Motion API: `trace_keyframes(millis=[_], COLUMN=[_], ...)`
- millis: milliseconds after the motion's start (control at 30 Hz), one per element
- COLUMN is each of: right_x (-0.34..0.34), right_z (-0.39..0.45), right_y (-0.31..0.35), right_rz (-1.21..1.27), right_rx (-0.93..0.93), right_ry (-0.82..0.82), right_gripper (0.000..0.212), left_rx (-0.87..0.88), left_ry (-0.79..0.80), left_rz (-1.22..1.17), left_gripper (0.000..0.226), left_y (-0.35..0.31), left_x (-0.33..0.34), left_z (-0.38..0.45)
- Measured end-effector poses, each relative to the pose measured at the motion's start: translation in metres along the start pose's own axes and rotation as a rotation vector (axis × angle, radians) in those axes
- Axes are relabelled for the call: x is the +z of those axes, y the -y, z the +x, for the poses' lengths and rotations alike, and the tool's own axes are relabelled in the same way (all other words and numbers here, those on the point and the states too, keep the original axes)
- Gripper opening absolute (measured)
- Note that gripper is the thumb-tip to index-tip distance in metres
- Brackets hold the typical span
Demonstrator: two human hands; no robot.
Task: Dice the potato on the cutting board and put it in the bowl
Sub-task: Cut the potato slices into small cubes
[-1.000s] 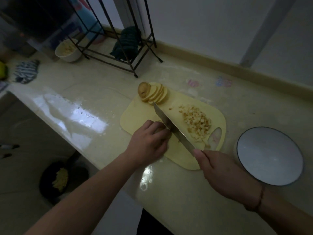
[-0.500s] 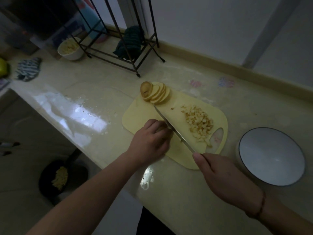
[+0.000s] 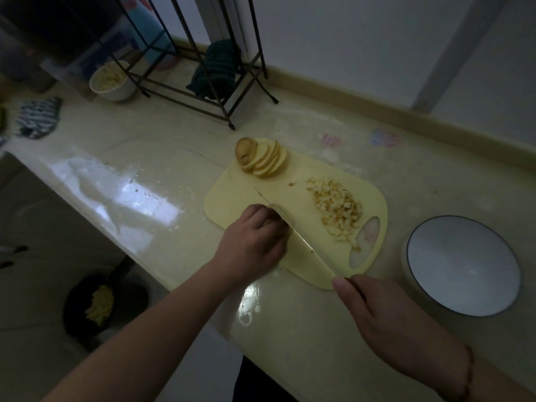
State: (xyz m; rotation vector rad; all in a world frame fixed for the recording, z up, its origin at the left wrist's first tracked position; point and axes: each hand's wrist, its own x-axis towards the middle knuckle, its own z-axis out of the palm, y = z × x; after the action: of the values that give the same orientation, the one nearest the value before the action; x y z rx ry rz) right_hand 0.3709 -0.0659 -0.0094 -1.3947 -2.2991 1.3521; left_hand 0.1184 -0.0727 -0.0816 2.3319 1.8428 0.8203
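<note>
A: Surface and room, please.

B: A pale, glossy countertop (image 3: 150, 158) runs along a light wall, with glare patches near its front edge. The room is dim. At 11 o'clock from the board a black wire rack (image 3: 203, 91) stands on the counter, a dark folded cloth (image 3: 216, 69) inside it. A small white bowl (image 3: 111, 81) of pale pieces sits at the rack's left foot, and a striped cloth (image 3: 39, 117) lies at the far left.

A: Task items?

B: The yellow cutting board (image 3: 240, 198) has rounded corners and an oval handle hole. Fanned potato slices (image 3: 262, 156) lie at its 11 o'clock corner; the diced potato pile (image 3: 338, 208) sits toward 3 o'clock, next to the hole. The wide grey bowl (image 3: 461, 266), dark-rimmed, stands on the counter at 4 o'clock from the board, apart from it.

A: Hands?

B: The left hand (image 3: 252, 248) is curled down over a piece on the board. That piece is almost wholly covered, so its shape cannot be told. The right hand (image 3: 388, 317) is closed around the knife (image 3: 293, 230) handle, which the hand hides. The blade runs diagonally, flush against the left knuckles.

A: Anything unclear?

B: Below the counter edge, at 8 o'clock, a dark pan (image 3: 101, 306) holds something yellow, too dim to identify.
</note>
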Motion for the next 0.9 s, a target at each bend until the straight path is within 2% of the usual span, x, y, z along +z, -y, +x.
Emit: trace_keyframes(millis=[400, 767, 900], right_x=[0.0, -0.002, 0.004], right_z=[0.0, 0.015, 0.025], right_y=[0.003, 0.008, 0.007], right_rz=[0.025, 0.029, 0.028], right_rx=[0.012, 0.135, 0.1], right_ry=[-0.005, 0.113, 0.049], right_gripper=[0.05, 0.052, 0.054], left_rx=[0.011, 0.055, 0.07], left_ry=[0.02, -0.005, 0.006], left_rz=[0.003, -0.023, 0.0], left_gripper=[0.018, 0.018, 0.019], left_y=[0.007, 0.013, 0.013], left_x=[0.001, 0.005, 0.002], left_z=[0.001, 0.001, 0.004])
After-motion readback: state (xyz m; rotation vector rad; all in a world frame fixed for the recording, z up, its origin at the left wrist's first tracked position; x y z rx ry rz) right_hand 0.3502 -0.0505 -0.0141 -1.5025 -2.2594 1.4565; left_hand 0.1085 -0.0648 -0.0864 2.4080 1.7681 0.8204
